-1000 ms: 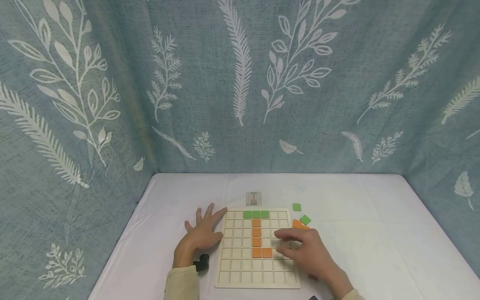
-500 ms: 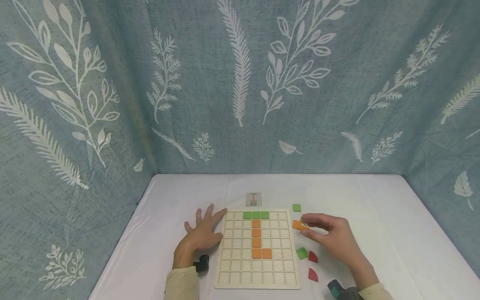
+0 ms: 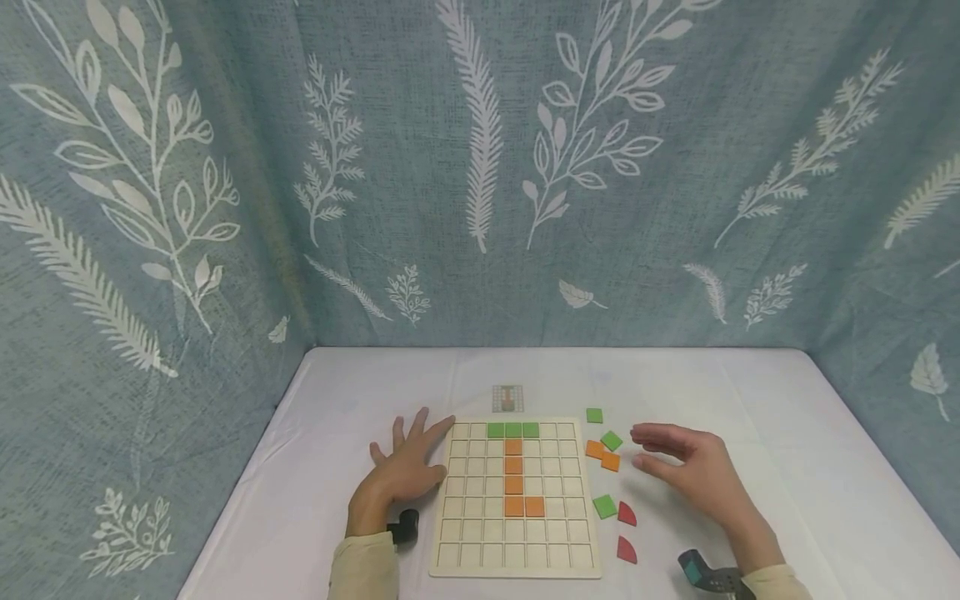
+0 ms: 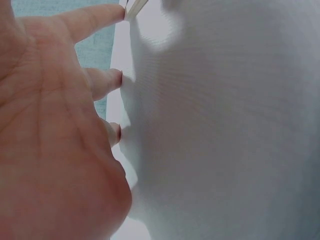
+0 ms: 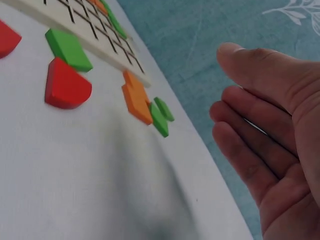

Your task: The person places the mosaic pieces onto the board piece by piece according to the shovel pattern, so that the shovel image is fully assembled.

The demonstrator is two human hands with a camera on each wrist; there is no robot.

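A wooden grid board (image 3: 472,533) lies on the white table. My left hand (image 3: 401,477) is spread at its left edge, thumb and forefinger touching the rim. Three green square tiles (image 3: 513,430) sit side by side in the board's far row. Below them runs a column of orange square tiles (image 3: 513,466), with one more orange tile (image 3: 535,506) beside the lowest. My right hand (image 3: 697,471) hovers right of the loose pieces, holding nothing, fingers loosely bent and thumb apart. Nearest to it are a loose green tile (image 3: 611,441) and two overlapping orange tiles (image 3: 611,461).
A small pattern card (image 3: 507,398) lies behind the board. Another green tile (image 3: 594,415) is near the board's far right corner. Further forward on the right are a green tile (image 3: 604,506) and two red quarter-circle pieces (image 3: 626,550). A patterned blue curtain (image 3: 480,167) hangs behind the table.
My right hand has moved from over the board to the right, past the loose tiles, uncovering the green tile and red pieces. My left hand stays in place.
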